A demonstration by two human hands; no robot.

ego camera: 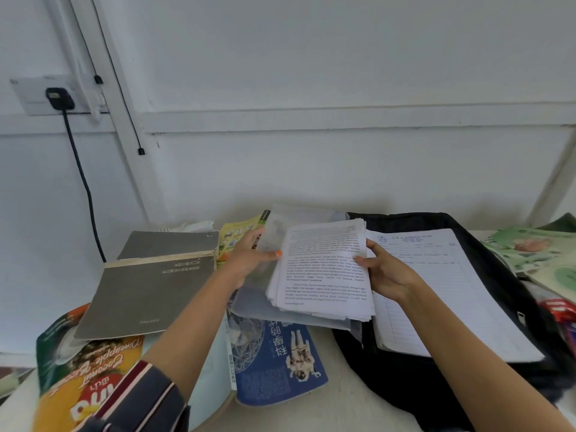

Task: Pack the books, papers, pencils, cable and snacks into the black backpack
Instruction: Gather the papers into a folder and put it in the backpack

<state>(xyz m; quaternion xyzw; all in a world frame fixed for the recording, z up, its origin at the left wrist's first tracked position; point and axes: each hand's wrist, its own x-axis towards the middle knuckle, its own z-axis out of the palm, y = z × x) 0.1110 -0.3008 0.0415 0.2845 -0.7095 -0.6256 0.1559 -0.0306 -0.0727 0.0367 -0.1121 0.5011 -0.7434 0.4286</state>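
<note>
A stack of printed papers [324,269] is held above the table, partly inside a clear plastic sleeve [280,229]. My left hand [249,257] pinches the sleeve's left edge. My right hand [386,272] grips the stack's right edge. The black backpack [405,378] lies open at the right with a lined paper pad [442,294] on it. Two grey books [149,288] are stacked at the left. A blue book [277,360] lies under the papers. A snack bag [78,378] with pineapple coconut print sits at the lower left.
A black cable [82,179] runs down from a wall plug [59,98] at the left. A yellow-green booklet [237,235] lies behind my left hand. Green printed packets [536,254] and a red item [558,310] sit at the far right, beside the backpack.
</note>
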